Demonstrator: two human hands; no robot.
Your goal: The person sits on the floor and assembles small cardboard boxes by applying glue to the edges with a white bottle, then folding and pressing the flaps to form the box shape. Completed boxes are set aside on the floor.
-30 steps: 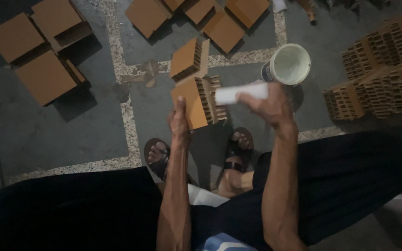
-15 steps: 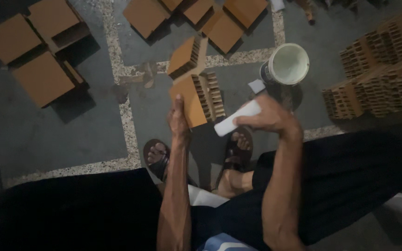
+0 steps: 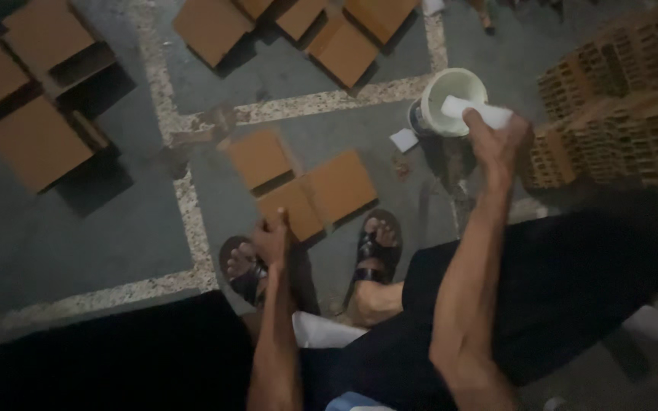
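Observation:
My left hand grips the near corner of a brown square wooden panel, held low over the floor in front of my sandalled feet. Two similar panels lie right behind it. My right hand is raised to the right and closed around a white cylinder-shaped tool. The tool's tip is over the rim of a white bucket that stands on the floor.
Stacks of slatted wooden pieces fill the right side. More brown square panels lie on the grey floor at upper left and along the top. A small white scrap lies beside the bucket. Pale speckled strips cross the floor.
My right hand has swung the white tool away from the panel, rightwards to the bucket. The panel in my left hand has turned from slatted side up to its flat face.

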